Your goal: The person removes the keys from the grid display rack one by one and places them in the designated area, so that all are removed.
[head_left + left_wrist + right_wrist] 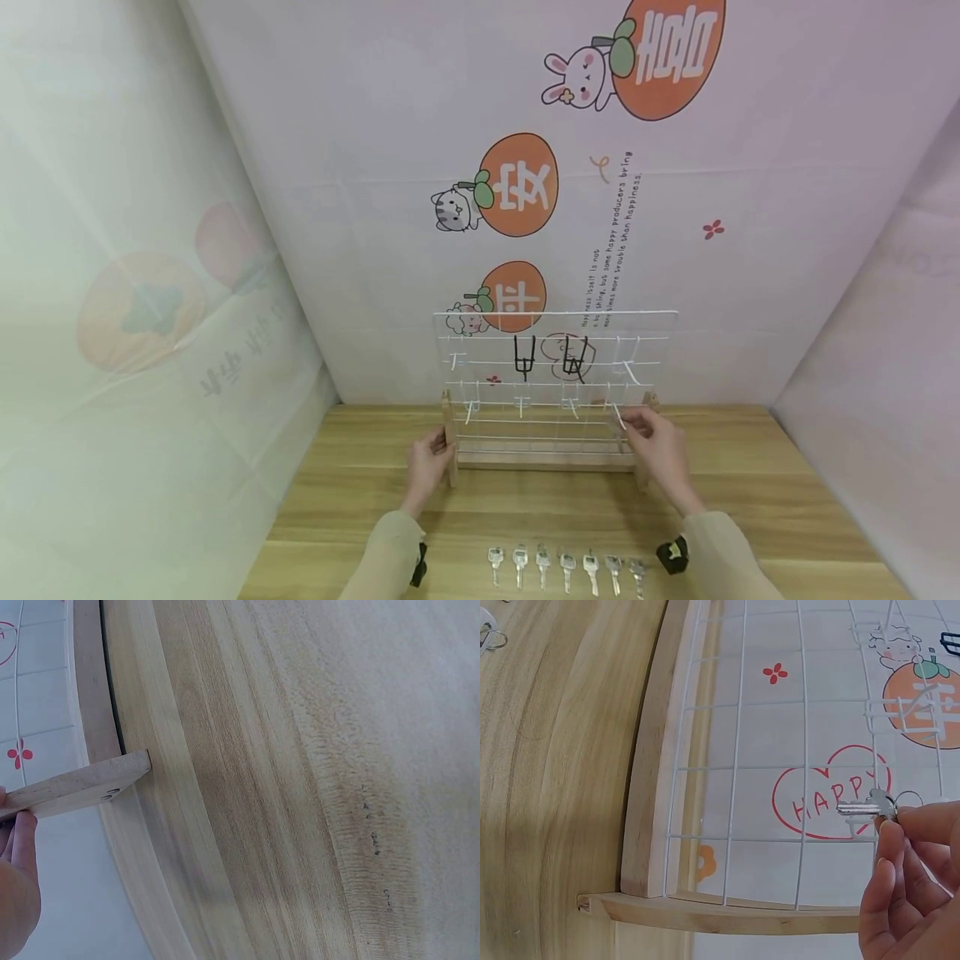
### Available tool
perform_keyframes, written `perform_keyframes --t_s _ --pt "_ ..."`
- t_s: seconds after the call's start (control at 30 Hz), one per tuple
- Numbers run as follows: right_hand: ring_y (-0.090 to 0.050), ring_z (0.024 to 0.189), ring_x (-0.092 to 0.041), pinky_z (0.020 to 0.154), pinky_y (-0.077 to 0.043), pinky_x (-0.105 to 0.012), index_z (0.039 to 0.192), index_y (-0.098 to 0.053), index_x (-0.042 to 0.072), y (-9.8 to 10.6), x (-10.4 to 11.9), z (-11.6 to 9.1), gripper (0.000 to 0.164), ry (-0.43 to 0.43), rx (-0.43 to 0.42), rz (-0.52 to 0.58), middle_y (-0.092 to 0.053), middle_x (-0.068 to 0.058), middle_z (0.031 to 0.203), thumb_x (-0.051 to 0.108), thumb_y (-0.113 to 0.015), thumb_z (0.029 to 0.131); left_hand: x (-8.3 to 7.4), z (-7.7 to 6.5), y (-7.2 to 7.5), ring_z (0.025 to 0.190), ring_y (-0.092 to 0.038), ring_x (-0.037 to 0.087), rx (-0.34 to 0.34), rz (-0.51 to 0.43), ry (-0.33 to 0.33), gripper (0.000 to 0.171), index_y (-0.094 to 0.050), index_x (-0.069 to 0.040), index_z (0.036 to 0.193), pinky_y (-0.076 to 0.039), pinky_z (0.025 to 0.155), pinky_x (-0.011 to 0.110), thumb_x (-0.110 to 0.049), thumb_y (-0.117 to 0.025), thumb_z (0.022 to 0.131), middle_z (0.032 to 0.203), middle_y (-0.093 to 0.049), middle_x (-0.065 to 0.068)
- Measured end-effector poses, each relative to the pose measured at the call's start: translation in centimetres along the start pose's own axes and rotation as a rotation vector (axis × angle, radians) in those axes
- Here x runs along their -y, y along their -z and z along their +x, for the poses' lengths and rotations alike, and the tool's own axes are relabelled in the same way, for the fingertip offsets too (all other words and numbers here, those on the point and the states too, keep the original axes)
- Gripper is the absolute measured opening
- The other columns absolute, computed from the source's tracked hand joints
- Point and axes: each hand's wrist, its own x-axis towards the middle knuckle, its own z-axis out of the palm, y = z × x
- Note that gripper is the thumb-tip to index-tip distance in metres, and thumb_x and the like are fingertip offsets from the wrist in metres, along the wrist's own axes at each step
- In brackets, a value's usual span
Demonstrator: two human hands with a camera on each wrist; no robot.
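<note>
A white wire grid rack (555, 314) stands upright in a wooden frame, with several white hooks and two black hooks on it. My left hand (429, 462) grips the frame's left wooden post (450, 437); in the left wrist view, fingers (24, 847) lie against the post's side. At the right end of the grid, my right hand (660, 442) is beside a lower white hook (618, 416). Between its thumb and fingertips it pinches a silver key (862, 807) with a small split ring (909, 799), close in front of the wires.
Several silver keys (567, 567) lie in a row on the wood-grain table (750, 483), nearer to me than the rack. Printed white sheets (360, 250) hang behind and at both sides. Black wrist straps (672, 554) sit on both sleeves.
</note>
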Motion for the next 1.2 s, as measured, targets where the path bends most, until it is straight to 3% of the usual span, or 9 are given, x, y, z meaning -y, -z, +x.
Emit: perform_keyframes --t_s 0.43,0.73,0.97,1.2 --pt "-0.057 0.070 0.008 0.067 -0.052 -0.009 0.094 -0.074 0.005 1.0 0.4 -1.4 0.008 0.014 -0.010 -0.009 -0.076 -0.012 0.088 0.007 -0.073 0.086 0.0 -0.2 -0.1 0.106 -0.069 0.046 -0.016 0.016 0.016 0.036 -0.059 0.018 0.121 -0.064 0.086 0.036 0.009 -0.066 0.088 0.117 -0.065 0.037" --pt "-0.054 0.065 0.008 0.058 -0.052 -0.012 0.096 -0.073 0.004 1.7 0.4 -2.5 0.010 -0.001 0.018 0.017 -0.075 -0.013 0.087 0.011 -0.072 0.089 0.1 -0.1 -0.1 0.107 -0.068 0.045 -0.010 0.020 0.024 0.037 -0.058 0.017 0.123 -0.064 0.087 0.034 0.007 -0.066 0.088 0.119 -0.064 0.036" --pt "-0.053 0.063 0.008 0.056 -0.051 -0.013 0.091 -0.072 0.000 2.0 -0.7 -4.0 0.006 0.027 0.031 -0.002 -0.074 -0.013 0.081 0.003 -0.072 0.086 0.1 0.1 -0.1 0.109 -0.067 0.046 0.003 -0.011 0.039 0.038 -0.056 0.017 0.125 -0.063 0.089 0.035 0.006 -0.065 0.089 0.121 -0.063 0.036" --pt "-0.059 0.060 -0.002 0.053 -0.052 -0.013 0.092 -0.071 -0.003 2.2 -2.4 -5.9 0.007 -0.038 0.105 -0.016 -0.073 -0.014 0.080 0.002 -0.071 0.087 0.2 0.0 -0.1 0.109 -0.067 0.046 -0.001 -0.012 0.040 0.038 -0.057 0.017 0.124 -0.063 0.088 0.035 0.006 -0.066 0.089 0.121 -0.063 0.036"
